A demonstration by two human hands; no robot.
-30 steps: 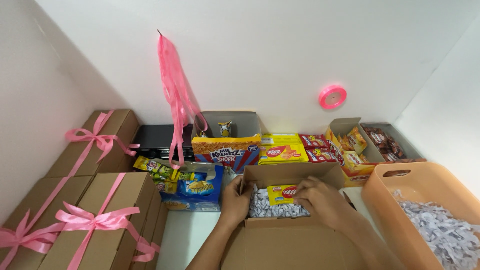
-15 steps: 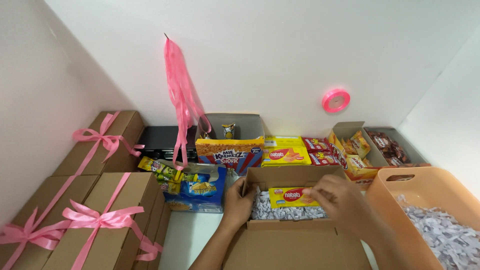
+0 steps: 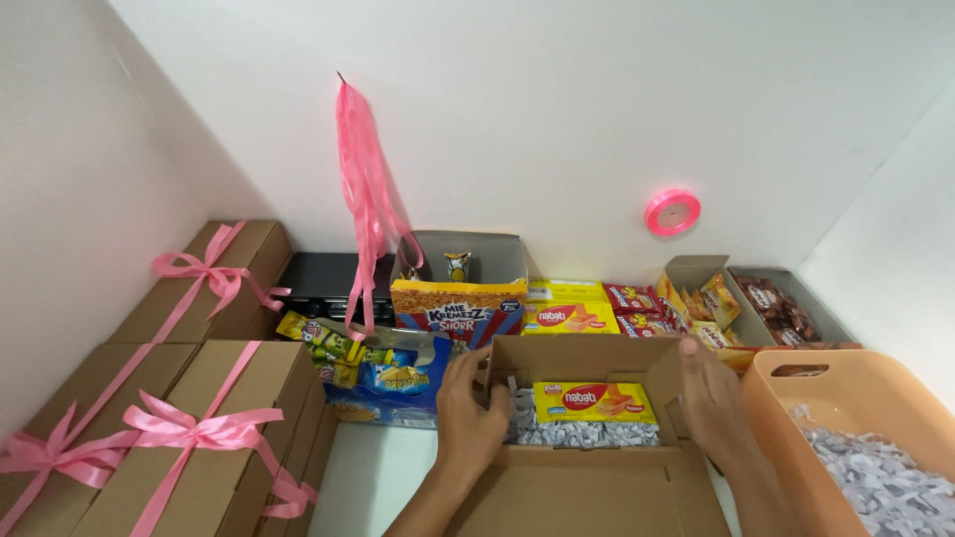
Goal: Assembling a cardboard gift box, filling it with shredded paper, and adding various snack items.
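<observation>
An open brown cardboard box sits in front of me, part filled with white shredded paper. A yellow wafer packet lies flat on the paper. My left hand grips the box's left wall, fingers curled over the rim. My right hand rests along the right wall, fingers up against its outside edge. Neither hand touches the packet.
Closed brown boxes tied with pink ribbon stack at the left. Snack boxes and packets line the wall behind. An orange basket of shredded paper stands at the right. Pink ribbon strips and a ribbon roll hang on the wall.
My right hand has left the yellow packet, which now lies on the shredded paper, and moved out to the box's right wall. The left hand stays on the left wall.
</observation>
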